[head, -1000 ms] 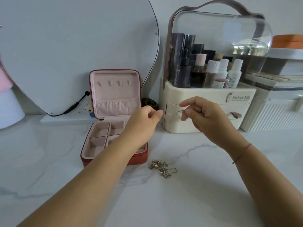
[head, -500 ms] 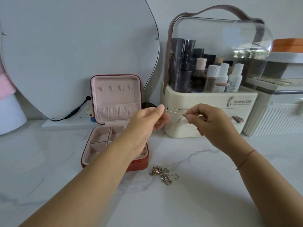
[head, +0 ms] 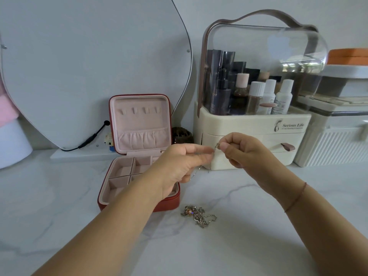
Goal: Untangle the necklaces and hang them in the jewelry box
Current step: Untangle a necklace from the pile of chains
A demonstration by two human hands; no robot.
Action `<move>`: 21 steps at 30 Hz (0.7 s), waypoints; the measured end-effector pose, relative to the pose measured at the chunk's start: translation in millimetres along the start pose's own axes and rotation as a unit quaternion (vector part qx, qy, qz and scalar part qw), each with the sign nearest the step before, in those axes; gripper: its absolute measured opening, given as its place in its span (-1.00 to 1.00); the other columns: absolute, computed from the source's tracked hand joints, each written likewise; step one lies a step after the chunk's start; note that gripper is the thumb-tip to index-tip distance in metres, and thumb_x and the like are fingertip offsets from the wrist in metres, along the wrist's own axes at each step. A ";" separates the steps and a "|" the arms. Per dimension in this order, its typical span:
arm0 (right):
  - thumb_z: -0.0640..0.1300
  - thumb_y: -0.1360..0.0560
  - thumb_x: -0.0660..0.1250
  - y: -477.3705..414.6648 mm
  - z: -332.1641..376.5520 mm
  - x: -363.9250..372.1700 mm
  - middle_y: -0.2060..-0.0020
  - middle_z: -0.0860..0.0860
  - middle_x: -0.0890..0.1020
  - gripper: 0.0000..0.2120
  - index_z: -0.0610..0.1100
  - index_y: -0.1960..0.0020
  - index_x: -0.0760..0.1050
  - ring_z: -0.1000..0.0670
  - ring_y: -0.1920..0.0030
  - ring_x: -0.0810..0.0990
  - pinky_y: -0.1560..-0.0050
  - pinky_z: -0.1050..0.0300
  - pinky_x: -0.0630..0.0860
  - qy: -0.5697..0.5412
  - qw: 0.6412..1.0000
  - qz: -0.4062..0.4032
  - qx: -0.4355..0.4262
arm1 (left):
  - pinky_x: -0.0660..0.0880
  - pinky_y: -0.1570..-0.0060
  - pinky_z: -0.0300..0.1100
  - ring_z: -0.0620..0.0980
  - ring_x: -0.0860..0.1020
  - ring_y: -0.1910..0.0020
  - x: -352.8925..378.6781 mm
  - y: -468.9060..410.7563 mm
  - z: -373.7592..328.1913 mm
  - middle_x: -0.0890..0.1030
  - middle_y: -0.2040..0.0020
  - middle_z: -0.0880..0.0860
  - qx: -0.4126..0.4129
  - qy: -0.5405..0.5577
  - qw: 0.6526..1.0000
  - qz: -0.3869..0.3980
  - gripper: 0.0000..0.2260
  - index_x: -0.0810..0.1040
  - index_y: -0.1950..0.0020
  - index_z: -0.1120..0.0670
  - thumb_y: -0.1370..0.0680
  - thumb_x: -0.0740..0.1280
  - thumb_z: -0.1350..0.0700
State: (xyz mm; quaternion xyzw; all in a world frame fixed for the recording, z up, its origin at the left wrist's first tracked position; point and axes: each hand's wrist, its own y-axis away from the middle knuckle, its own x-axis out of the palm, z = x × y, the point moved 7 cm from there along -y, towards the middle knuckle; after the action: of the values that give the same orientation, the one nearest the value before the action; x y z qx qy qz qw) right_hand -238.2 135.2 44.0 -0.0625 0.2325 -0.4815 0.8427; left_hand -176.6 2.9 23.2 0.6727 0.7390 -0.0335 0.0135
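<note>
Right fingers: the right hand [head: 245, 154] is raised above the surface. Its thumb and forefinger are nipped together on one end of a thin silver chain [head: 217, 145], and its other fingers are curled toward the palm.
Left fingers: the left hand [head: 179, 166] reaches in from the left, its fingers [head: 205, 154] tip to tip with the right hand's. They are smeared by blur, so I cannot tell whether they grasp the chain or only touch it.
Held chain: it leads from the right pinch toward the left hand, and a fine strand droops below the left palm, clear of the surface.
Heap: a tangled heap of silver necklaces [head: 197, 215] with a small pinkish bead lies on the surface near the box's front right corner, below both hands and apart from them.
Box: a red square jewelry box [head: 169, 204] with pale pink lining stands open just left of the hands, and the left forearm crosses over its base. The lid is upright, with four small hooks [head: 137, 110] in a row above a gathered pocket. The base is split into compartments.
Surface: a white marble-patterned surface [head: 249, 236] carries everything.
Right wrist: a thin reddish cord bracelet [head: 296, 198] circles it.
Behind: a cream cosmetics organiser [head: 249, 120] with a clear domed cover holds bottles. A large curved mirror [head: 89, 66] stands behind the box.
</note>
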 end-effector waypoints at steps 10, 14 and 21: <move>-0.22 -0.59 0.24 -0.6 -1.8 -9.0 0.46 0.00 0.32 -0.88 -0.21 0.10 0.51 0.13 0.48 0.27 0.44 0.37 0.24 -0.002 0.999 -0.034 0.026 | 0.14 0.59 -0.34 -0.17 0.20 0.56 -11.2 -8.4 13.2 0.36 0.40 -0.01 0.004 0.022 0.999 -0.040 -0.94 0.59 0.15 0.15 -0.44 0.45 0.23; -0.20 -0.58 0.26 -0.4 -5.3 -13.4 0.47 0.00 0.35 -0.88 -0.22 0.10 0.52 0.17 0.51 0.29 0.43 0.37 0.27 0.031 0.997 -0.056 0.042 | 0.16 0.59 -0.36 -0.18 0.21 0.54 -15.3 -10.0 11.7 0.31 0.46 -0.04 0.021 0.046 0.997 -0.053 -0.94 0.61 0.12 0.18 -0.48 0.40 0.19; -0.17 -0.56 0.30 -0.7 -9.5 -17.8 0.59 0.12 0.35 -0.87 -0.18 0.14 0.53 0.13 0.50 0.29 0.38 0.23 0.25 0.047 0.994 -0.078 0.053 | 0.22 0.51 -0.38 -0.19 0.28 0.49 -20.6 -10.2 12.5 0.41 0.44 -0.07 0.019 0.051 0.996 -0.076 -0.90 0.68 0.08 0.11 -0.51 0.37 0.16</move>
State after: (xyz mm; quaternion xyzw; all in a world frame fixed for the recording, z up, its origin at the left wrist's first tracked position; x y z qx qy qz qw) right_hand -250.7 151.0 41.8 -0.0125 0.2404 -0.5597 0.7929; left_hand -185.1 -19.3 12.3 0.6157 0.7868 -0.0145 -0.0398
